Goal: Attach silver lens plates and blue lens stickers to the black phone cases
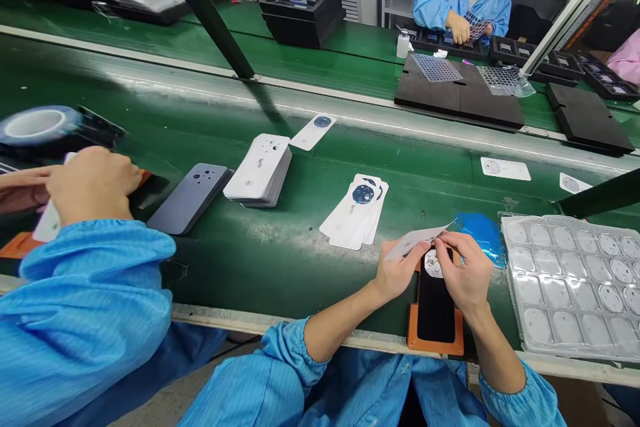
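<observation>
My left hand (pixel 397 272) grips a thin white phone-shaped sheet (pixel 411 241), tilted above the bench. At the sheet's right end, the fingertips of my right hand (pixel 466 270) are pinched together on its edge; anything smaller between them is hidden. Below both hands lies a black phone-shaped panel (pixel 436 310) in an orange fixture (pixel 435 345). A round white piece (pixel 433 264) shows at the panel's upper end. Left of my hands, several white sheets with dark circles (pixel 354 212) are fanned out. A crumpled blue film (pixel 479 235) is just beyond my right hand.
A clear tray (pixel 517 280) with round pieces lies at right. White phone back covers (pixel 257 170) are stacked left of centre, beside grey covers (pixel 193 197). A co-worker's hand (pixel 93 183) works at far left. Dark posts (pixel 210 13) cross the bench; another person sits opposite.
</observation>
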`<state>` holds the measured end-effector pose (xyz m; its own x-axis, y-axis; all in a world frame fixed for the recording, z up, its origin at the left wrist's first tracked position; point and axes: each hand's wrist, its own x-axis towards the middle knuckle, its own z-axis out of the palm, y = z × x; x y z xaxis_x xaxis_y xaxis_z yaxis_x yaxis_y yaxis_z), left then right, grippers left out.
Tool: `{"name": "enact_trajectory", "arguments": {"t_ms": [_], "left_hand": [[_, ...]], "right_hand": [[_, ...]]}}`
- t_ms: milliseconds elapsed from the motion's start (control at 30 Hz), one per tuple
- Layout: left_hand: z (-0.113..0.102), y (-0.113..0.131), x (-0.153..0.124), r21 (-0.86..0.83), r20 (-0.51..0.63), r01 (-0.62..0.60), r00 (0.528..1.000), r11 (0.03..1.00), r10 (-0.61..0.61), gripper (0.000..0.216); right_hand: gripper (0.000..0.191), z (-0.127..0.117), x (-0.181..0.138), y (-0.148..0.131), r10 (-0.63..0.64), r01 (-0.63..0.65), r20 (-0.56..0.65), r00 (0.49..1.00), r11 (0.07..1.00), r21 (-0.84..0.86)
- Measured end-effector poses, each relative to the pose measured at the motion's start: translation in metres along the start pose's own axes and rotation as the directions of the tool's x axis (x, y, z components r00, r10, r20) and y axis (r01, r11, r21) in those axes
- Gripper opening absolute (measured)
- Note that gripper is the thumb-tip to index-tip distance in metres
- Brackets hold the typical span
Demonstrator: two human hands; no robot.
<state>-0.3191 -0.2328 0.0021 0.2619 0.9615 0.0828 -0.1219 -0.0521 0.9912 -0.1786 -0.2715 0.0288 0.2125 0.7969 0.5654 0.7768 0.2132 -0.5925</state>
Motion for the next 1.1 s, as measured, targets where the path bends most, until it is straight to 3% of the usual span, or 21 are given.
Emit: {"name": "enact_trajectory", "arguments": {"t_ms": [167,400,500,600,667,733,800,867,967,1100], "left_hand": [[0.001,-0.001,-0.001,0.047,0.043,-0.084,0.996,0.995,0.082,0.025],[0.005,-0.005,-0.009,0.023,0.153,-0.219,0.965,0.975,0.213,0.037],[0.008,-0.007,-0.012,0.001,0.152,-0.184,0.972,0.983,0.182,0.038],[0.011,-0.011,-0.011,0.005,0.128,-0.048,0.991,0.999,0.047,0.035],[0.011,-0.014,-0.004,-0.078,0.051,0.108,0.993,0.991,-0.104,0.035],[0.008,-0.016,0.005,-0.261,-0.031,0.243,0.965,0.934,-0.260,0.041],[0.004,-0.016,0.015,-0.417,-0.077,0.278,0.938,0.865,-0.339,0.046],[0.002,-0.016,0.018,-0.437,-0.107,0.248,0.940,0.865,-0.324,0.045],[0.005,-0.016,0.011,-0.240,-0.106,0.172,0.974,0.955,-0.202,0.040],[0.012,-0.017,-0.006,0.034,0.048,-0.048,0.998,0.998,0.046,0.036]], "right_hand": [[0.013,0.005,-0.001,-0.001,-0.017,0.016,-0.033,0.999,0.999,-0.030],[0.012,0.007,-0.003,0.000,-0.054,0.041,-0.058,0.997,0.975,-0.217],[0.010,0.009,-0.004,-0.003,-0.092,0.076,-0.051,0.994,0.964,-0.255],[0.013,0.011,-0.003,0.000,-0.088,0.071,-0.050,0.995,0.961,-0.266],[0.014,0.005,0.002,0.012,-0.011,-0.007,-0.063,0.998,0.965,-0.264],[0.013,-0.010,0.009,0.033,0.167,-0.185,-0.088,0.982,0.945,-0.270],[0.012,-0.029,0.016,0.052,0.374,-0.389,-0.108,0.921,0.874,-0.293],[0.014,-0.042,0.018,0.061,0.463,-0.469,-0.095,0.881,0.831,-0.300],[0.022,-0.037,0.010,0.045,0.316,-0.303,0.016,0.949,0.922,-0.243],[0.023,-0.004,-0.002,0.010,0.050,-0.028,0.079,0.996,0.968,-0.251]]}}
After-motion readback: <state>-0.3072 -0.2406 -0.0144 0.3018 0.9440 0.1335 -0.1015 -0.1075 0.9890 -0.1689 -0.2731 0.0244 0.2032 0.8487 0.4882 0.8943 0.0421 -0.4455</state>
